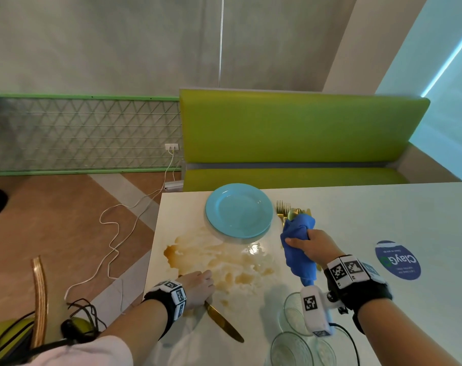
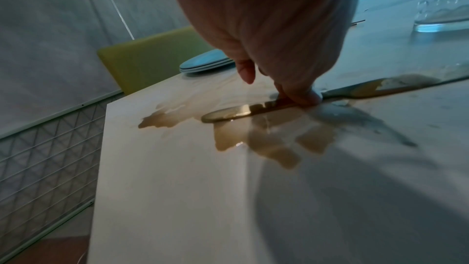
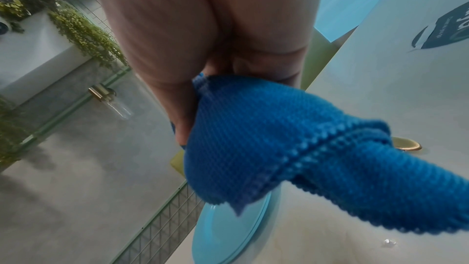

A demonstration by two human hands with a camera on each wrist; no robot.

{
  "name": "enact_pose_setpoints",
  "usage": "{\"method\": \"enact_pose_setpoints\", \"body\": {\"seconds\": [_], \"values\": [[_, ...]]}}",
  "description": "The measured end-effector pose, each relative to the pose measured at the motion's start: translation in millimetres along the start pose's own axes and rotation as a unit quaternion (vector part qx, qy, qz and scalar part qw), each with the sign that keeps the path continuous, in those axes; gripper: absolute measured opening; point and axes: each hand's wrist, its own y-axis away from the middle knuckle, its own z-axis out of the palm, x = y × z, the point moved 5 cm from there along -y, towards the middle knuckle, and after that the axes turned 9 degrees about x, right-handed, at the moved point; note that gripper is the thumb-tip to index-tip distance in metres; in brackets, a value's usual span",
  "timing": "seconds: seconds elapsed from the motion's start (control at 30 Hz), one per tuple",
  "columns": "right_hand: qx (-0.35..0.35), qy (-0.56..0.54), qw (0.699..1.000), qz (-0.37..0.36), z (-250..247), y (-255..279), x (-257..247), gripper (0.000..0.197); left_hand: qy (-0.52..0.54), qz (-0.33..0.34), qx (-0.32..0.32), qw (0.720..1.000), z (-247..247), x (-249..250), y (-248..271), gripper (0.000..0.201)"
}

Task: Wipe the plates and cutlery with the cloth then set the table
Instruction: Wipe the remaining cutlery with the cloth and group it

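My left hand [image 1: 202, 285] is down on the table [image 1: 356, 212] near its left edge. In the left wrist view its fingertips [image 2: 304, 98] pinch a gold knife [image 2: 228, 114] that lies flat on the surface, and the blade [image 1: 224, 324] points back towards me. My right hand [image 1: 308, 243] grips a bunched blue cloth [image 1: 298, 252] above the table, right of two stacked light-blue plates [image 1: 239, 210]. Gold forks [image 1: 281, 210] and a spoon bowl [image 1: 292, 214] show just beyond the cloth's top; whether the cloth wraps the spoon I cannot tell.
A brown spill [image 1: 224, 260] spreads between the plates and the knife. Clear glasses [image 1: 294, 314] stand at the near edge under my right wrist. A round blue sticker [image 1: 397, 260] marks the table on the right. A green bench [image 1: 298, 128] faces me and a white cable [image 1: 111, 254] trails on the floor.
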Motion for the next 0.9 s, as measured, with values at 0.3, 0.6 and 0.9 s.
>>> {"method": "enact_pose_setpoints", "body": {"seconds": [0.3,0.6,0.9], "values": [[0.002,0.000,1.000,-0.004,0,1,0,0.047,0.058,-0.065,0.008,0.996,1,0,1,0.033],[0.007,-0.031,0.999,0.003,3,5,4,0.046,0.023,-0.103,-0.019,0.994,6,2,4,0.029],[-0.001,-0.002,1.000,0.009,1,12,9,0.048,0.064,-0.125,0.001,0.990,1,6,8,0.034]]}}
